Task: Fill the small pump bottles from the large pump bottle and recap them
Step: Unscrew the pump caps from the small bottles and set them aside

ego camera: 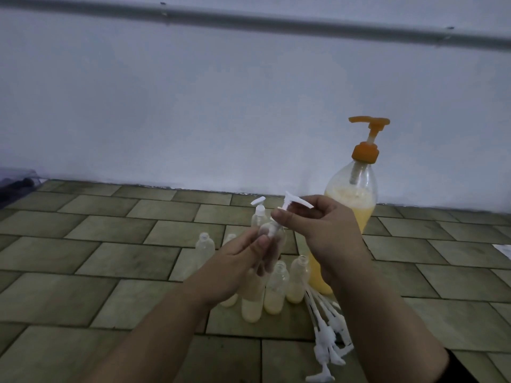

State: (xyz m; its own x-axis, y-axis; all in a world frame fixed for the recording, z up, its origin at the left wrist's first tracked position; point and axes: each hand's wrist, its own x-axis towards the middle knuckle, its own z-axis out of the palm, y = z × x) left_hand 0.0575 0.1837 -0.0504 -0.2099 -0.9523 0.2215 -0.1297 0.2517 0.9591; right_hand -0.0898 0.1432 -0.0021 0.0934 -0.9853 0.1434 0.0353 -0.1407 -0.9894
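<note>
My left hand [243,261] grips a small clear bottle [272,239], held up above the floor. My right hand [323,230] pinches a white pump cap [293,204] whose stem sits in that bottle's neck. Below them stand several small open bottles [276,288] partly filled with pale yellow liquid. One small bottle [260,214] behind carries its white pump. The large pump bottle [354,205] with an orange pump and yellow liquid stands at the right, partly hidden by my right hand.
Several loose white pump caps [327,338] lie on the tiled floor [110,272] at the lower right. A pale wall [193,106] rises close behind. A dark object [16,183] sits at the far left, a white scrap [502,248] at the far right.
</note>
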